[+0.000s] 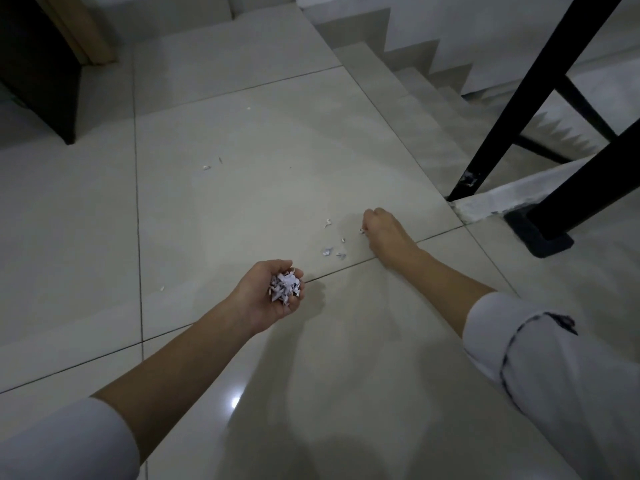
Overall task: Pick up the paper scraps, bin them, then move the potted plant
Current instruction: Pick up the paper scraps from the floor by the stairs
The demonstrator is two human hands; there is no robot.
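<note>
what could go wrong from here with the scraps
The left hand cups a heaped pile of scraps with the fingers only loosely curled, so bits may spill. The right hand pinches one tiny scrap that could slip. The far scrap and the one near the left hand may be missed.

One head view only, wide-angle, looking forward and steeply down at a tiled floor (263,174). Both forearms reach in from the bottom corners, so the hands sit near mid-frame: left hand (273,292) nearer the camera, right hand (386,233) farther out and to its right. Beyond the right hand, stairs (408,81) descend away; black railing posts (530,98) cross the upper right. Straight lines bend toward the edges.
</note>
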